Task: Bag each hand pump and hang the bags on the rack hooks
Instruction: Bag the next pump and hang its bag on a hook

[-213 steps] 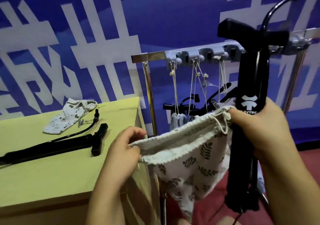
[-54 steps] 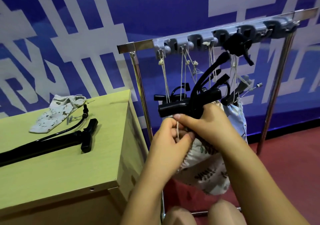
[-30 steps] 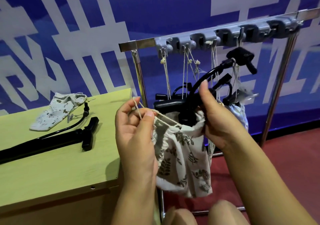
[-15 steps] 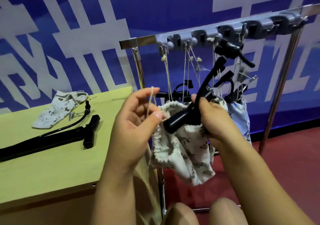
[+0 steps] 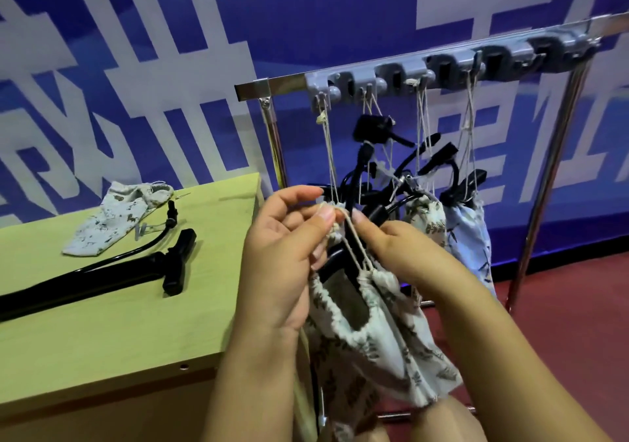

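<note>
Our left hand (image 5: pixel 282 254) and right hand (image 5: pixel 405 247) both pinched the drawstring (image 5: pixel 354 247) of the leaf-print bag (image 5: pixel 374 346), which hung low before the rack hooks (image 5: pixel 401 79), the pump handle (image 5: pixel 332 264) poking out (mouth not cinched). Best to pull evenly, then loop a free hook.

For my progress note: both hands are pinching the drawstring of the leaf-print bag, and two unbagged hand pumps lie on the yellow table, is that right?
Not quite. The head view shows only one unbagged hand pump on the yellow table. The rest holds: the left hand and right hand both pinch the drawstring of the leaf-print bag.
</note>
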